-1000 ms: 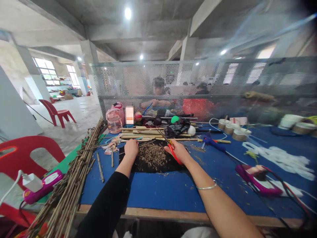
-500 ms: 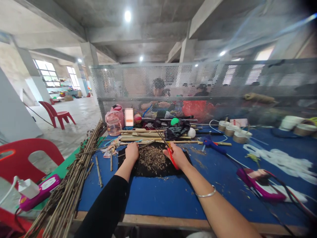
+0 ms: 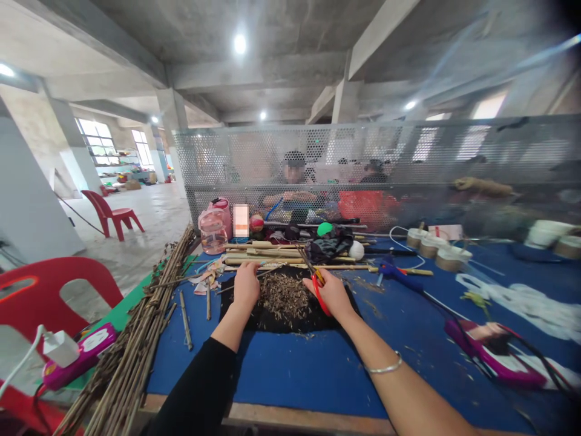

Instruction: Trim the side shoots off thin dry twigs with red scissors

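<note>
My right hand (image 3: 333, 295) is closed round the red handles of a pair of scissors (image 3: 325, 301), whose blades point up and away over the back edge of a black cloth. My left hand (image 3: 246, 284) is closed on a thin dry twig (image 3: 226, 290) at the cloth's left side; part of the twig is hidden behind the fingers. Between my hands a pile of short brown cut pieces (image 3: 284, 295) lies on the black cloth (image 3: 290, 325). The cloth rests on a blue table (image 3: 276, 369).
A bundle of long dry stems (image 3: 131, 357) runs along the left. Bamboo sticks (image 3: 267, 249), a pink-tinted jug (image 3: 213, 233) and balls lie at the back before a perforated metal screen (image 3: 254, 163). To the right are a blue glue gun (image 3: 399, 275), a power strip (image 3: 494, 357) and pots (image 3: 447, 257).
The whole view has shifted slightly right and down. Near my left hand, the twig no longer reaches as far across toward the scissors. The scissors stay in my right hand.
</note>
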